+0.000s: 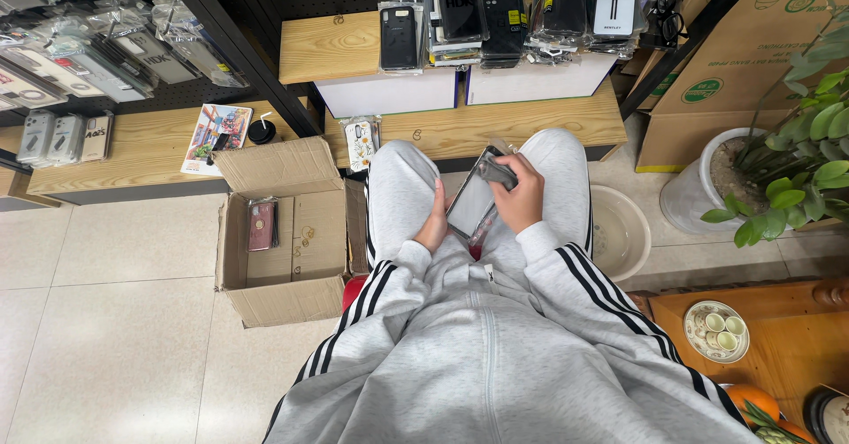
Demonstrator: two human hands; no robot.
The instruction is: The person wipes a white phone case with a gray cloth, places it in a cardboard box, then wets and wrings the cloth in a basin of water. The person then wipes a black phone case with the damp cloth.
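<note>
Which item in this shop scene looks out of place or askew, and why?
Nothing looks spilled or damaged. The oddest thing is the open cardboard box on the floor: it sits skewed to the tile lines, flaps splayed, nearly empty, with one reddish phone case inside. Both hands, left hand and right hand, hold a clear-packaged case.

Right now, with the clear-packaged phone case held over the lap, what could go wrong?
The clear plastic-packaged phone case is held above the lap between the left hand and right hand; it might slip and fall past the knees to the tiled floor. The open brown cardboard box sits off to the left, so a careless toss could miss it.
</note>
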